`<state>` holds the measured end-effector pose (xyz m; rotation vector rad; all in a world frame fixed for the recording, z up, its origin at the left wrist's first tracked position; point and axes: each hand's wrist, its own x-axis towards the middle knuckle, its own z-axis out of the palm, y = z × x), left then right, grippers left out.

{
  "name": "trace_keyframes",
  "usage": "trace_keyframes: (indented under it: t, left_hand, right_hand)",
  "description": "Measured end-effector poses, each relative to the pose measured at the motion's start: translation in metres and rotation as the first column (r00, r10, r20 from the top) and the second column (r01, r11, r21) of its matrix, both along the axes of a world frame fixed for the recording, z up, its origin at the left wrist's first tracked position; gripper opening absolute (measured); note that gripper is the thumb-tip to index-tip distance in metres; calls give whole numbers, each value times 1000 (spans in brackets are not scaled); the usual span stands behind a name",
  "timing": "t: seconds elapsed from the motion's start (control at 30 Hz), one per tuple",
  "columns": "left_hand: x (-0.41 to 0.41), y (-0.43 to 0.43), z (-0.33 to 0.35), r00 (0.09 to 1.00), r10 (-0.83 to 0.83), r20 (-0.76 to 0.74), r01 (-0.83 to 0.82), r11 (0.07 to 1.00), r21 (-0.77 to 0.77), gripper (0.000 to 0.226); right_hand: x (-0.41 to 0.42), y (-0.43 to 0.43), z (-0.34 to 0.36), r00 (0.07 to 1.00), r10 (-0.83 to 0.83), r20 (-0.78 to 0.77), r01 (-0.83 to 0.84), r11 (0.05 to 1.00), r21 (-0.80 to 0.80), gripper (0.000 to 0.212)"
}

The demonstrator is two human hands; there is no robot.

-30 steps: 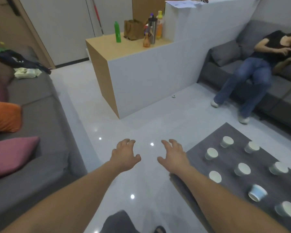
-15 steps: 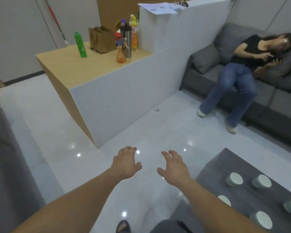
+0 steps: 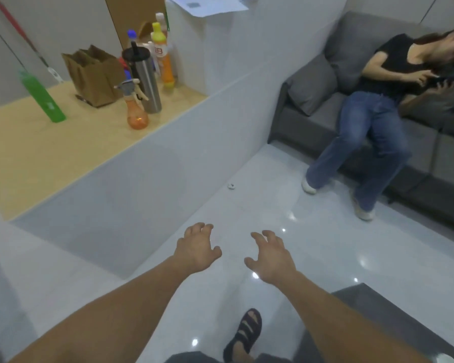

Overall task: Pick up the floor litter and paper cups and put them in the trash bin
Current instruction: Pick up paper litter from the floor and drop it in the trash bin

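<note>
Both empty: left hand (image 3: 196,251) and right hand (image 3: 271,258) loosely spread, lower centre; litter scrap (image 3: 231,186) on floor (image 3: 312,244), mid-frame.

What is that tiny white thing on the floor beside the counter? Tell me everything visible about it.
The floor litter is a tiny whitish scrap with a darker spot, too small to tell its material. It lies alone on the glossy pale floor, near the foot of the white counter; nothing else touches it.
</note>
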<state>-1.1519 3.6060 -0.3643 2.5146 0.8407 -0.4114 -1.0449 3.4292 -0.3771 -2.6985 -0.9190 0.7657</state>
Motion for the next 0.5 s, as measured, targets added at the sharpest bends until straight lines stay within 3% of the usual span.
trace_keyframes:
  t: [0.23,0.5]
  left_hand:
    - [134,55,1,998,61,27,-60,997,-57,70]
    - [279,159,-48,997,63,-40,-67,991,-117,69]
  right_hand:
    - [135,55,5,1000,17,5,-17,999,-36,74]
    - [269,148,-47,995,24,-97,-34,995,-96,73]
